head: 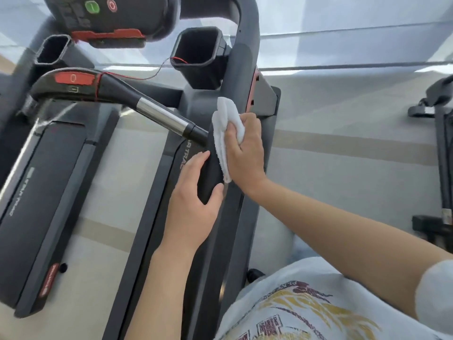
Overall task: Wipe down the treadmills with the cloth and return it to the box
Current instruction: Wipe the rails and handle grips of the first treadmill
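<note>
Pressing the white cloth (226,133) against the outer side of the treadmill's right handrail (212,173), I am holding it bunched under my right hand (245,153), fingers curled over the folded wad so it stays clamped between palm and rail. The cloth is lying along the upper stretch of the black padded grip, just below where the silver-banded crossbar (159,116) is meeting the rail. My left hand (196,200) is wrapping the rail's lower end, thumb on one side and fingers on the other, steadying it while I am wiping.

Moving outward, the rail is running up toward the right cup holder (199,49) and the console (112,18) with its green and red buttons at the top edge of the view. The running deck (122,168) and the dark motor cover (41,192) are lying to the left below the crossbar.

As for progress, I am judging that I am partway through this machine: the handrail is under the cloth now, but nothing is telling me whether the console, crossbar or other rail are done. Another piece of equipment (441,133) is standing well apart at the right edge; I cannot tell what it is. The box is not in view, so returning the cloth is not yet done.
</note>
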Available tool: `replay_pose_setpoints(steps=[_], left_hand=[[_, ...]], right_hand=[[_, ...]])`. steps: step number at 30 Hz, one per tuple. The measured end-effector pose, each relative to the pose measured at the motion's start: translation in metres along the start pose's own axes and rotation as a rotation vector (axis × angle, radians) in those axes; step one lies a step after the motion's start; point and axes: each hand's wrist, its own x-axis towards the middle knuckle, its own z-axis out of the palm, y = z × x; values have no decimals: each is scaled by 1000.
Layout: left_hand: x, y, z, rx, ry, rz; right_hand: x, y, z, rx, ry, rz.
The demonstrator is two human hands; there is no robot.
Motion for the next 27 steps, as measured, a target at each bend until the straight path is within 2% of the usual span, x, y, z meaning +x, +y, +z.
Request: replay_pose_setpoints(steps=[8,12,14,17,19,23,27], left_hand=[[-76,-31,-18,-47,-52,-50],[-119,-44,-28,-56,-82,-65],[-138,-49,-31,-72,-74,-90],[-166,-55,-37,-117,-54,-123],[-177,-57,-38,-130,-48,-140],[-204,-66,-40,-169,-16,-209],[-233,-77,-38,-245,1,-253]], right_hand=[[-113,-1,4,27,-3,-18],[-152,-5,1,-78,-44,-80],[-147,-5,-8,-204,-77,-153],[-114,-13,-12,-486,-146,-360],[-87,-27,-5,-638,-175,-414],[-75,-55,15,-1027,-387,-556],[-121,-71,23,-1151,-609,-654]])
